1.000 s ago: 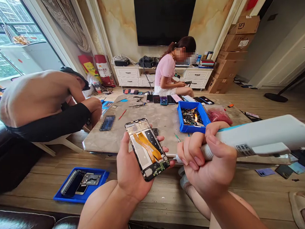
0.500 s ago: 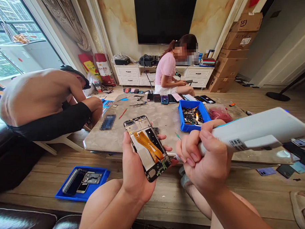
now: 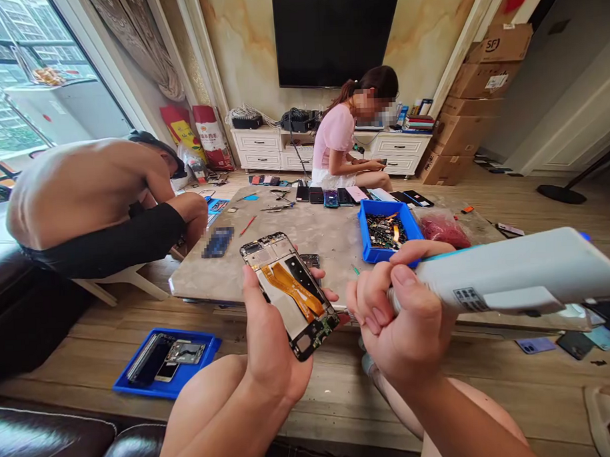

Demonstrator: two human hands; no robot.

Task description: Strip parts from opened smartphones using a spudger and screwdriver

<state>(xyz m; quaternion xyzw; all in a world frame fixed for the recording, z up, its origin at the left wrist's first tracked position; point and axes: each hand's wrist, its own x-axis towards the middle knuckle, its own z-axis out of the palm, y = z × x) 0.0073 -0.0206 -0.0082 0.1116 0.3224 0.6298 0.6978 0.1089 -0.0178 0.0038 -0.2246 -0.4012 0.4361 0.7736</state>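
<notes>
Unscrewing in hand, seemingly: left hand (image 3: 269,336) clamped on opened phone (image 3: 290,292) above worktop's near edge (image 3: 212,295), right hand (image 3: 403,318) gripping electric screwdriver (image 3: 507,275), tip at phone's lower corner; next, steady seating on screw.

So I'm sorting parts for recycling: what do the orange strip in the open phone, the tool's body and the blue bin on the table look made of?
Orange strip: thin flexible film, glossy, lying bent. Tool: matte white plastic, probably, with a printed label. Blue bin: moulded plastic, evenly coloured, with a slight sheen on its walls.
</notes>
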